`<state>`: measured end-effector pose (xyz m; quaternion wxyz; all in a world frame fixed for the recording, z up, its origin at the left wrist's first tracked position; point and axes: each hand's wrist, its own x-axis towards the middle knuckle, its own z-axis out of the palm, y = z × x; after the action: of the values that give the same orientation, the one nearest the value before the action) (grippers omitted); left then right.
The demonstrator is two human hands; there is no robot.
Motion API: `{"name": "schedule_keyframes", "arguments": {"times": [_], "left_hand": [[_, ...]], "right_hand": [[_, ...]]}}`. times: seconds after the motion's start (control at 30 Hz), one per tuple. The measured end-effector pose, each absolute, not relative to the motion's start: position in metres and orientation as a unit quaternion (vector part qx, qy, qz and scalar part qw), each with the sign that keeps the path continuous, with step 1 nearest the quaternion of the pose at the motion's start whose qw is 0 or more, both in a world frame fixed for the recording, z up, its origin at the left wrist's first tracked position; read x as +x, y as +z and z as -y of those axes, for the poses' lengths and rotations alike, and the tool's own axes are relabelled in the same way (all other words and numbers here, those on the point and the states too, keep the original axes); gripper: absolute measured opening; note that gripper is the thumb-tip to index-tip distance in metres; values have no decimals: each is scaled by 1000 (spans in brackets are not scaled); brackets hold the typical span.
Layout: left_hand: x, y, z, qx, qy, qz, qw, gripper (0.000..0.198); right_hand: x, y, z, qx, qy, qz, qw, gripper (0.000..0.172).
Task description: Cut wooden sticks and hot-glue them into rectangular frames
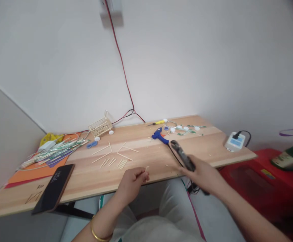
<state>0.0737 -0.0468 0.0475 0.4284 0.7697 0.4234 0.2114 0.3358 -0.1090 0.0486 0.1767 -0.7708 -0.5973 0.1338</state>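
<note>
Close to the table's front edge, my left hand (pixel 135 183) is closed, pinching a short pale stick piece (pixel 147 167) between thumb and fingertips. My right hand (pixel 201 173) is wrapped round a dark pliers-like tool (pixel 183 155), whose head points up and away to the left; motion blurs it. Several cut wooden sticks (pixel 122 164) lie in a row beyond my left hand. Behind them, longer sticks (pixel 124 157) are laid out in angled shapes. A blue glue gun (pixel 159 135) rests on the table beyond the tool, its black cord running toward me.
A small stick-built cart (pixel 101 127) with white wheels stands at the back. Left are a phone (pixel 54 188) over the front edge, wrapped sticks (pixel 57 151) and coloured sheets (pixel 30 174). White wheels, a yellow-handled knife (pixel 158 123) and a plugged-in power box (pixel 235 142) lie right.
</note>
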Motion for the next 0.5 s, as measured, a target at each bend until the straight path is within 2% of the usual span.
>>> {"name": "schedule_keyframes", "arguments": {"times": [0.1,0.17,0.23,0.3,0.43,0.5], "left_hand": [[69,51,49,668,248,-417,564,32],[64,51,49,636,267,-420,589,33],[54,50,48,645,278,-435,564,33],[37,47,43,690,279,-475,470,31],[-11,42,24,747,251,-595,158,28],[-30,40,13,734,209,-645,42,29]], "right_hand": [[390,46,79,-815,-9,574,79,70],[415,35,62,-820,-37,570,36,76],[430,23,49,-813,-49,580,24,78],[437,15,41,-803,-63,592,34,77],[445,5,26,-785,-82,611,69,70],[451,0,18,-764,-99,629,104,66]]}}
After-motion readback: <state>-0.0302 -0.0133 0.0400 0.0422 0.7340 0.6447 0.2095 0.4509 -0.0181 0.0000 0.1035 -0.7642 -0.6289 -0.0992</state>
